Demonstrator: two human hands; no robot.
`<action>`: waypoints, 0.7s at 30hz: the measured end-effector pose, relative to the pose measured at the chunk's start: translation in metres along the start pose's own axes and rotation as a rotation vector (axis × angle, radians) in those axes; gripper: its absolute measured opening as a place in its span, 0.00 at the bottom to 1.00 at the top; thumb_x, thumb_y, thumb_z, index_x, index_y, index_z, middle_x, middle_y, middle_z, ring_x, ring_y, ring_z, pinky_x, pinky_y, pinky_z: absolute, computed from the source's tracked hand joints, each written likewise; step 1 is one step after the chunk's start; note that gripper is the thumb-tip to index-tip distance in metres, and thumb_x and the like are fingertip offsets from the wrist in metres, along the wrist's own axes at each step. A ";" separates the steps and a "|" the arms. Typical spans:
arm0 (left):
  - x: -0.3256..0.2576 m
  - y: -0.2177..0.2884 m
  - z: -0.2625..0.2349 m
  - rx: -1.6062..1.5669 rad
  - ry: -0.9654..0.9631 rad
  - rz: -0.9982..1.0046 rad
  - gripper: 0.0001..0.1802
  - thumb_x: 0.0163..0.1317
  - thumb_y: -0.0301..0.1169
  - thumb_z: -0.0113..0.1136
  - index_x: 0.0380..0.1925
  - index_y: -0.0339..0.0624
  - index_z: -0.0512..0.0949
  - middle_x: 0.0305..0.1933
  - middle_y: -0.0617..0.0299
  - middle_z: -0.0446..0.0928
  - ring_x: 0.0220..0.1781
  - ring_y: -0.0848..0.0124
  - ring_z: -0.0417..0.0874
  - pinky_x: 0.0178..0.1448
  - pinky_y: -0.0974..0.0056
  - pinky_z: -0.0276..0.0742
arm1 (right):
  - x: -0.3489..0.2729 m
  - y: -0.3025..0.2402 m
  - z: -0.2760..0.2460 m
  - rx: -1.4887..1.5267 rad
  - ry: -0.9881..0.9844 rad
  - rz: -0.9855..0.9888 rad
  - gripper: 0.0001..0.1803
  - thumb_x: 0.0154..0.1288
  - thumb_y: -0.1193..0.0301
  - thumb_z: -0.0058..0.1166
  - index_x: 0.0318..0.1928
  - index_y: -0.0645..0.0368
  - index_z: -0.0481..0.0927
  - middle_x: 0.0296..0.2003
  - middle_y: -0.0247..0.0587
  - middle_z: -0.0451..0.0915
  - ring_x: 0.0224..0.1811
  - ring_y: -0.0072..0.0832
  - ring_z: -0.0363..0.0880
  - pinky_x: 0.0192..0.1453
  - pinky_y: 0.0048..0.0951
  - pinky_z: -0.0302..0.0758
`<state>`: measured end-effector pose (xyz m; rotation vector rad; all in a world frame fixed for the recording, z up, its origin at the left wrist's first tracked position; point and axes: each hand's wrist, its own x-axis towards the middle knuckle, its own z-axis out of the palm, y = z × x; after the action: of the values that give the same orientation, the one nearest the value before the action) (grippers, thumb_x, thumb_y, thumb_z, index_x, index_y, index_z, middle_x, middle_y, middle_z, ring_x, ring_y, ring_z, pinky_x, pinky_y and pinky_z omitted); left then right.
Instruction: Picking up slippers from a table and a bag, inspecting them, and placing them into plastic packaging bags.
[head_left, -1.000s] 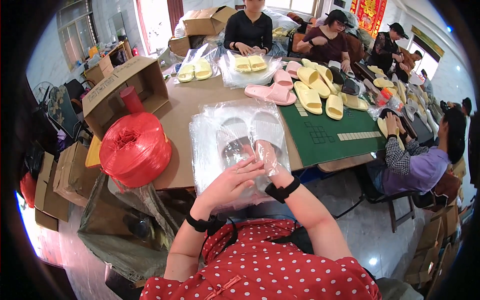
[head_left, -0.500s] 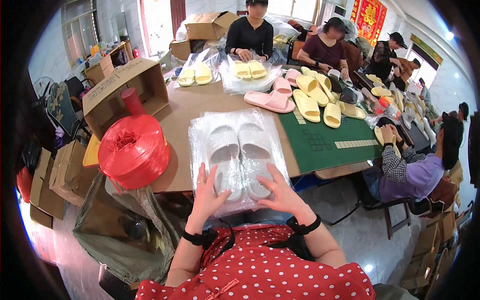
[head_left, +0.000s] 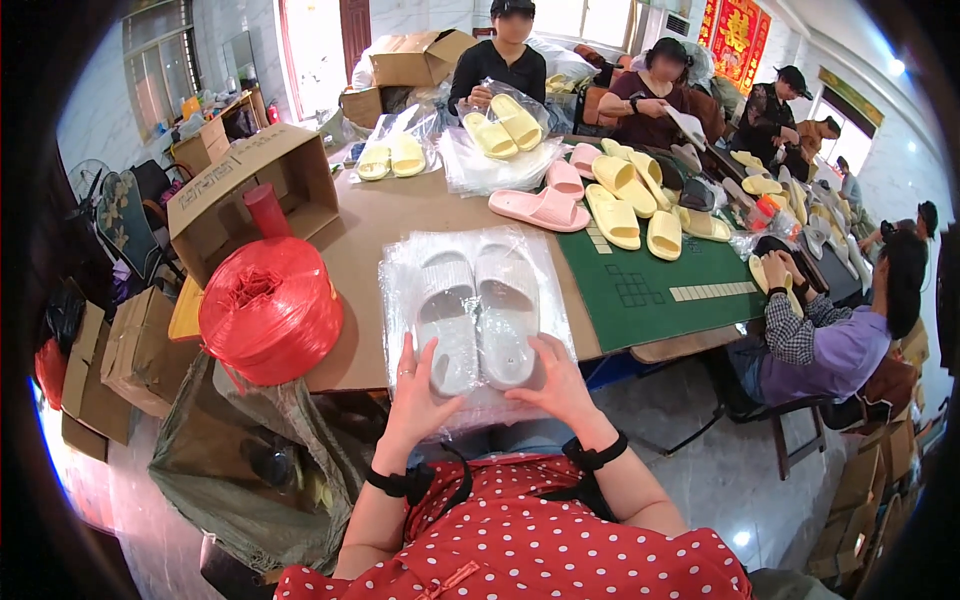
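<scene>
A pair of pale grey slippers lies side by side, toes away from me, inside a clear plastic bag on a stack of clear bags. My left hand rests at the left slipper's heel, fingers stretched along its outer side and thumb spread toward the heel end. My right hand curves beside the right slipper's heel, its thumb and fingers apart. Both hands are open and seem to touch the slippers' edges from either side; whether plastic lies between cannot be made out.
A big red roll of plastic twine and an open cardboard box stand at left. Yellow slippers and a pink pair lie around a green mat. Across the table a person holds bagged yellow slippers; another person sits at right.
My hands have closed in around the slipper heels, the right hand's fingers curling more. Across the table, a person has lifted the bagged yellow slippers, and another has raised a light-coloured slipper.
</scene>
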<state>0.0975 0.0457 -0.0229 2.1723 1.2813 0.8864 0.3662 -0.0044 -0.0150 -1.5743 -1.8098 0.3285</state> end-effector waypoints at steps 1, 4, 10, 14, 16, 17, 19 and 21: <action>0.000 -0.001 0.002 -0.001 0.003 0.002 0.59 0.44 0.40 0.80 0.75 0.45 0.56 0.80 0.30 0.39 0.81 0.40 0.47 0.79 0.48 0.56 | 0.001 -0.003 -0.003 -0.002 0.001 -0.002 0.54 0.44 0.51 0.78 0.69 0.60 0.67 0.69 0.62 0.61 0.69 0.57 0.66 0.69 0.46 0.70; 0.001 0.000 0.007 -0.010 0.097 -0.043 0.56 0.46 0.38 0.78 0.75 0.44 0.57 0.79 0.30 0.40 0.80 0.38 0.51 0.78 0.48 0.59 | 0.002 -0.005 -0.010 -0.097 -0.076 -0.042 0.53 0.47 0.48 0.75 0.69 0.60 0.66 0.68 0.62 0.63 0.66 0.59 0.70 0.67 0.48 0.72; 0.003 0.005 0.016 0.024 0.153 -0.091 0.53 0.47 0.38 0.77 0.73 0.43 0.59 0.79 0.31 0.46 0.78 0.39 0.55 0.76 0.50 0.62 | 0.013 0.003 -0.006 -0.143 -0.062 -0.065 0.50 0.52 0.46 0.70 0.69 0.61 0.67 0.63 0.64 0.71 0.61 0.58 0.76 0.64 0.46 0.75; 0.003 0.004 0.017 0.056 0.161 -0.089 0.52 0.49 0.40 0.76 0.73 0.43 0.60 0.78 0.32 0.48 0.77 0.40 0.58 0.75 0.50 0.64 | 0.018 0.006 0.007 -0.090 0.042 0.126 0.43 0.55 0.49 0.69 0.64 0.62 0.72 0.52 0.59 0.81 0.54 0.51 0.81 0.57 0.45 0.78; 0.003 0.003 0.018 0.069 0.161 -0.097 0.52 0.49 0.40 0.75 0.73 0.42 0.60 0.78 0.32 0.49 0.77 0.40 0.58 0.75 0.50 0.64 | 0.020 0.002 0.010 -0.086 0.059 0.146 0.42 0.55 0.49 0.69 0.63 0.63 0.73 0.49 0.58 0.83 0.52 0.51 0.82 0.55 0.46 0.78; 0.003 0.002 0.020 0.074 0.190 -0.096 0.51 0.49 0.40 0.75 0.72 0.42 0.61 0.77 0.32 0.51 0.77 0.41 0.59 0.74 0.50 0.64 | 0.019 0.000 0.009 -0.116 0.048 0.150 0.40 0.57 0.51 0.68 0.63 0.64 0.72 0.51 0.58 0.82 0.52 0.51 0.82 0.55 0.45 0.78; 0.007 0.007 0.021 0.077 0.212 -0.081 0.50 0.49 0.41 0.75 0.72 0.42 0.62 0.77 0.32 0.53 0.76 0.41 0.60 0.74 0.50 0.65 | 0.017 0.000 0.009 -0.150 0.050 0.162 0.39 0.58 0.54 0.67 0.64 0.65 0.71 0.52 0.57 0.81 0.52 0.51 0.82 0.55 0.45 0.78; 0.012 0.014 0.019 0.064 0.189 -0.173 0.49 0.51 0.41 0.73 0.71 0.37 0.61 0.74 0.28 0.56 0.75 0.39 0.62 0.75 0.50 0.63 | 0.014 0.000 0.012 -0.165 0.093 0.083 0.41 0.59 0.54 0.67 0.65 0.66 0.69 0.48 0.58 0.81 0.47 0.53 0.83 0.51 0.46 0.79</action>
<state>0.1237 0.0484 -0.0235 2.0262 1.5821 1.0105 0.3584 0.0124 -0.0193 -1.7528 -1.7405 0.1443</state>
